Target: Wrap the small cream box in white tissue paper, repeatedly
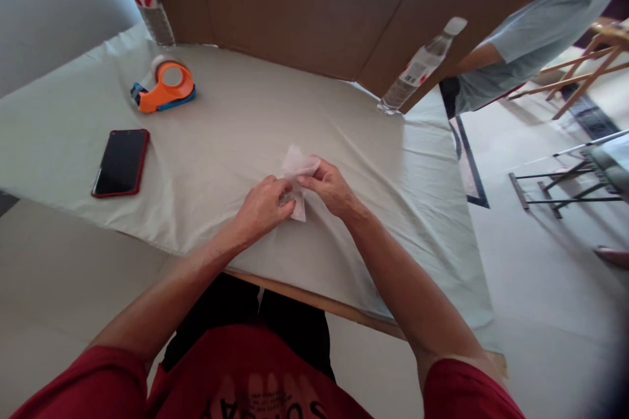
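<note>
A thin, whitish tissue-like sheet, partly see-through, is between my hands above the cloth-covered table. Its upper part is folded over, and a flat corner hangs below. The thumb and fingers of my right hand pinch its upper right side. My left hand is curled around the lower left side, thumb and fingertips on the sheet. Fingers cover part of it, so whether it is one piece or two I cannot tell.
A phone with a red case and an orange tape dispenser lie at the left. Two water bottles stand against a brown cardboard panel. Behind it at the right is a person's grey sleeve. Folding chairs stand on the floor.
</note>
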`<state>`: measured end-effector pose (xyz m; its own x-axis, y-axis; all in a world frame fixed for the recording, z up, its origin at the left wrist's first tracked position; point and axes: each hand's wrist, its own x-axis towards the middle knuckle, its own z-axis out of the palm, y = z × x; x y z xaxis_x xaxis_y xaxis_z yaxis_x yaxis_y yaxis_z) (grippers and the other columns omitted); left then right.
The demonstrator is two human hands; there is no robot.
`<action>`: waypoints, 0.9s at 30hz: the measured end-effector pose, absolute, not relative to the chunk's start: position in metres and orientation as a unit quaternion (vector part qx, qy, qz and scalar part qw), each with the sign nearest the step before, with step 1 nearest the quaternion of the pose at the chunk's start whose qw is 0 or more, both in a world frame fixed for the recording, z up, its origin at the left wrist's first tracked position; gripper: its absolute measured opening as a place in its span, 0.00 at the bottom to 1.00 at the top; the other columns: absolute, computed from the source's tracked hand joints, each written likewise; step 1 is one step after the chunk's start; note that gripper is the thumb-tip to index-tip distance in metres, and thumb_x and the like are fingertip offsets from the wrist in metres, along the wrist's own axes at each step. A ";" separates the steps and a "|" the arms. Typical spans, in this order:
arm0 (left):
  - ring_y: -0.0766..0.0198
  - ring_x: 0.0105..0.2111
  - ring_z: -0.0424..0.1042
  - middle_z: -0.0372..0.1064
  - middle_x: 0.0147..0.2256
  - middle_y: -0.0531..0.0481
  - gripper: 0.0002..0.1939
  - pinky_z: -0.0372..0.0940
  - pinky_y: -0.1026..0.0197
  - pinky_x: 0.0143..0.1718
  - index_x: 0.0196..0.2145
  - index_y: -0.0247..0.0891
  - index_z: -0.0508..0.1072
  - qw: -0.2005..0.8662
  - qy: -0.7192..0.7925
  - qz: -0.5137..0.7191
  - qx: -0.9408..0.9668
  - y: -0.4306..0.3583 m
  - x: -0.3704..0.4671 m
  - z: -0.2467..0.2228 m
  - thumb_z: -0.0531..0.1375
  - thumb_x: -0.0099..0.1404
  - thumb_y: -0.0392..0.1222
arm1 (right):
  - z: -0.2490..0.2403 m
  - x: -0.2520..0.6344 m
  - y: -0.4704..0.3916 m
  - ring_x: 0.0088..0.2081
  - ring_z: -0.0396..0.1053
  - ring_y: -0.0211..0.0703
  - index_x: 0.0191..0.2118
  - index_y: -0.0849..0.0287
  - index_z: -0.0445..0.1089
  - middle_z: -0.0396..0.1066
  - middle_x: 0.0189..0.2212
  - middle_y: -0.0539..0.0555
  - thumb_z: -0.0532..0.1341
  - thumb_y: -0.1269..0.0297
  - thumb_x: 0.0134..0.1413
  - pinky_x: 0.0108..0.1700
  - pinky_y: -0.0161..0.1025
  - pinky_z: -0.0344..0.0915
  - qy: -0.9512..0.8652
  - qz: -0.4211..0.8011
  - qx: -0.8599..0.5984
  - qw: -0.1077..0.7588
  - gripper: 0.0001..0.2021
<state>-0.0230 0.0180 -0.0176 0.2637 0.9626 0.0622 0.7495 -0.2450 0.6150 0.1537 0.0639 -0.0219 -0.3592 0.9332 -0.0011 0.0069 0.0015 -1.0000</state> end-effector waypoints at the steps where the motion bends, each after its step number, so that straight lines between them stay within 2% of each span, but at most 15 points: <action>1: 0.59 0.34 0.69 0.70 0.35 0.48 0.11 0.66 0.57 0.40 0.42 0.37 0.75 0.237 0.573 0.240 0.747 0.016 -0.023 -0.020 0.61 0.61 0.38 | -0.021 0.154 0.062 0.38 0.69 0.40 0.36 0.55 0.68 0.72 0.33 0.48 0.71 0.51 0.45 0.46 0.39 0.67 -0.588 0.585 -0.400 0.390 0.18; 6: 0.60 0.35 0.70 0.70 0.35 0.49 0.08 0.66 0.57 0.41 0.36 0.39 0.69 0.222 0.613 0.282 0.704 0.009 -0.024 -0.027 0.64 0.60 0.42 | -0.019 0.148 0.060 0.41 0.70 0.42 0.40 0.55 0.68 0.72 0.36 0.50 0.69 0.47 0.46 0.48 0.40 0.66 -0.591 0.590 -0.390 0.388 0.21; 9: 0.60 0.35 0.70 0.70 0.34 0.50 0.10 0.65 0.57 0.40 0.35 0.39 0.68 0.242 0.628 0.272 0.688 0.008 -0.024 -0.027 0.64 0.61 0.44 | -0.017 0.145 0.050 0.36 0.68 0.40 0.37 0.55 0.65 0.69 0.32 0.48 0.67 0.49 0.49 0.42 0.38 0.65 -0.607 0.574 -0.387 0.390 0.17; 11: 0.59 0.36 0.71 0.70 0.35 0.49 0.13 0.66 0.56 0.40 0.39 0.38 0.68 0.248 0.643 0.274 0.671 0.008 -0.025 -0.028 0.65 0.61 0.46 | -0.016 0.146 0.039 0.33 0.66 0.38 0.34 0.55 0.64 0.67 0.29 0.47 0.66 0.52 0.53 0.40 0.37 0.64 -0.631 0.545 -0.393 0.388 0.14; 13: 0.57 0.40 0.71 0.71 0.39 0.46 0.20 0.67 0.55 0.42 0.46 0.36 0.68 0.238 0.645 0.297 0.663 0.008 -0.026 -0.031 0.66 0.59 0.47 | -0.017 0.148 0.028 0.35 0.68 0.39 0.33 0.55 0.64 0.69 0.30 0.48 0.64 0.55 0.55 0.43 0.37 0.64 -0.660 0.505 -0.401 0.386 0.11; 15: 0.56 0.46 0.71 0.70 0.47 0.42 0.27 0.68 0.54 0.46 0.54 0.36 0.66 0.220 0.615 0.332 0.680 0.009 -0.027 -0.035 0.67 0.59 0.44 | -0.020 0.152 0.019 0.42 0.72 0.42 0.33 0.54 0.64 0.74 0.36 0.51 0.63 0.60 0.56 0.49 0.40 0.65 -0.688 0.469 -0.399 0.383 0.07; 17: 0.54 0.53 0.70 0.68 0.54 0.39 0.28 0.68 0.52 0.52 0.57 0.38 0.66 0.210 0.560 0.353 0.719 0.011 -0.029 -0.037 0.66 0.60 0.39 | -0.024 0.155 0.013 0.50 0.73 0.45 0.34 0.54 0.65 0.77 0.43 0.54 0.61 0.64 0.55 0.55 0.44 0.64 -0.715 0.439 -0.395 0.373 0.04; 20: 0.54 0.58 0.68 0.67 0.57 0.39 0.18 0.65 0.51 0.58 0.48 0.39 0.71 0.209 0.502 0.344 0.765 0.013 -0.031 -0.038 0.64 0.60 0.33 | -0.031 0.160 0.008 0.56 0.72 0.47 0.35 0.53 0.67 0.77 0.51 0.57 0.59 0.68 0.54 0.60 0.48 0.62 -0.754 0.383 -0.390 0.364 0.03; 23: 0.55 0.52 0.73 0.73 0.49 0.41 0.09 0.67 0.52 0.55 0.37 0.38 0.71 0.207 0.503 0.340 0.767 0.014 -0.034 -0.037 0.65 0.59 0.34 | -0.035 0.163 0.004 0.57 0.72 0.48 0.38 0.53 0.69 0.76 0.54 0.58 0.60 0.70 0.55 0.61 0.50 0.63 -0.793 0.317 -0.374 0.361 0.06; 25: 0.56 0.49 0.75 0.75 0.46 0.42 0.08 0.69 0.54 0.52 0.33 0.39 0.69 0.213 0.499 0.334 0.771 0.014 -0.039 -0.036 0.65 0.58 0.37 | -0.039 0.166 0.002 0.59 0.71 0.50 0.41 0.53 0.70 0.74 0.56 0.60 0.62 0.69 0.54 0.62 0.51 0.63 -0.816 0.280 -0.363 0.353 0.08; 27: 0.56 0.50 0.75 0.75 0.48 0.41 0.07 0.69 0.54 0.52 0.33 0.39 0.69 0.234 0.468 0.319 0.790 0.013 -0.047 -0.035 0.65 0.58 0.38 | -0.044 0.168 0.000 0.62 0.69 0.53 0.44 0.52 0.69 0.73 0.58 0.60 0.65 0.66 0.52 0.63 0.53 0.63 -0.832 0.261 -0.351 0.342 0.12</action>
